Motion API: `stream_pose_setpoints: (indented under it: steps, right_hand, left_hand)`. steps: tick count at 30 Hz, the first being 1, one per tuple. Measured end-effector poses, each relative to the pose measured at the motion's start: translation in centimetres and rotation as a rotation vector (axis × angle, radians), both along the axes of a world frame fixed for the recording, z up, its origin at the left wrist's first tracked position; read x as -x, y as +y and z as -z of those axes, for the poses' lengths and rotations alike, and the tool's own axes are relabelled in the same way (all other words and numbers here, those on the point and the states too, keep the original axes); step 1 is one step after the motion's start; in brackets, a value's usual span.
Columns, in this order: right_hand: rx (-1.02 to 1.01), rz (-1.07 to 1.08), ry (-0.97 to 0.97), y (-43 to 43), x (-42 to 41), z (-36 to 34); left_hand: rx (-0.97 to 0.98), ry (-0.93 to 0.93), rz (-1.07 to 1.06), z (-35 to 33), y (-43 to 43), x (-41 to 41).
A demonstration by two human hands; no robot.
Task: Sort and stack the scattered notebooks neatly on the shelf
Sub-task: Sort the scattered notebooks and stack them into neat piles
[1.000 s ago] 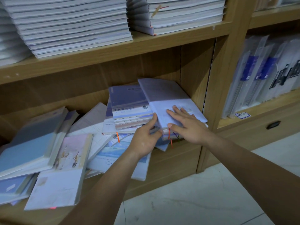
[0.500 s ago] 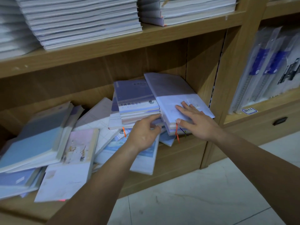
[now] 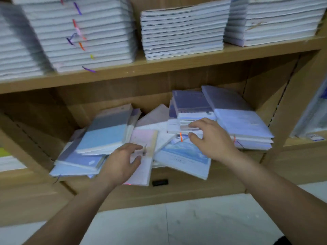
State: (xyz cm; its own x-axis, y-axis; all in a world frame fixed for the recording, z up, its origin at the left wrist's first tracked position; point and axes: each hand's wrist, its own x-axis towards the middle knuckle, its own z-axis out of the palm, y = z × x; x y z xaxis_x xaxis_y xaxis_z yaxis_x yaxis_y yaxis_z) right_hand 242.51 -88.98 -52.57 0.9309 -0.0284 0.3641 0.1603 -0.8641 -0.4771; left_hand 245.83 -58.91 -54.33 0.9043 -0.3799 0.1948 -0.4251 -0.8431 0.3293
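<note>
Both hands have shifted leftward since half a second ago. Then the left hand was at the front of the middle stack and the right hand lay flat on the tidy stack. Now the left has come across to the pink notebook, and the right has taken its old place at the middle stack. The view has swung as well, so more of the upper shelf and its white stacks shows above the pink notebook.

The left hand hangs over the near half of the pink notebook, thumb and fingers apart and half curled, nothing pinched between them; I cannot tell if they touch the cover. The right hand, just right of the pink notebook, is clamped on the front edge of the middle stack, fingers on top and thumb beneath.

The pink notebook lies flat on the lower shelf, its long axis running front to back. Its far end leans slightly right and its near end juts past the shelf's front edge. Just left of it a blue notebook tops a slanted pile, also angled toward the back right. Just right of it a sky-print notebook lies skewed under the middle stack. That stack and the tidy stack farther right point into the shelf, far ends leaning left.
</note>
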Motion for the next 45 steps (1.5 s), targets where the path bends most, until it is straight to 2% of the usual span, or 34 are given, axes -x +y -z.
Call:
stream_pose_setpoints:
  steps: [5, 9, 12, 20, 23, 27, 30, 33, 36, 41, 45]
  right_hand:
    - [-0.037, -0.111, 0.293, 6.7, -1.4, 3.1]
    - [0.0, -0.069, 0.384, 10.4, -2.8, 4.9]
    - [-0.126, -0.032, 0.374, 12.1, -3.4, 5.3]
    - [-0.373, -0.113, 0.296, 14.1, -3.5, 7.0]
    - [-0.325, -0.1, 0.25, 12.8, -3.9, 5.5]
    - [-0.251, 0.047, 0.209, 9.6, -4.5, 3.7]
    - [-0.27, 0.06, 0.292, 7.8, -4.6, 3.7]
    - [-0.217, 0.016, 0.415, 8.1, -4.0, 4.5]
    - [-0.202, -0.06, 0.456, 9.2, -3.3, 4.9]
    - [-0.36, -0.05, 0.309, 8.4, -3.1, 1.7]
    - [-0.377, -0.087, 0.248, 7.5, -1.7, 0.4]
  left_hand:
    - [-0.004, -0.036, -0.164, 0.7, 6.8, 0.4]
    - [-0.057, -0.057, -0.194, 1.3, 8.7, -0.3]
    - [-0.056, -0.025, -0.203, 1.8, 9.3, -1.4]
    - [-0.033, 0.088, -0.2, 3.0, 9.1, -3.5]
    - [-0.022, 0.08, -0.233, 2.9, 8.7, -3.7]
    - [0.006, 0.065, -0.248, 2.9, 8.5, -3.7]
    - [0.027, 0.066, -0.245, 3.1, 8.4, -3.7]
    - [0.015, 0.074, -0.251, 3.1, 8.2, -3.7]
    - [-0.006, 0.09, -0.25, 2.9, 8.1, -3.5]
    - [-0.005, 0.119, -0.238, 2.9, 8.4, -3.3]
    - [0.026, 0.136, -0.213, 3.1, 8.8, -3.2]
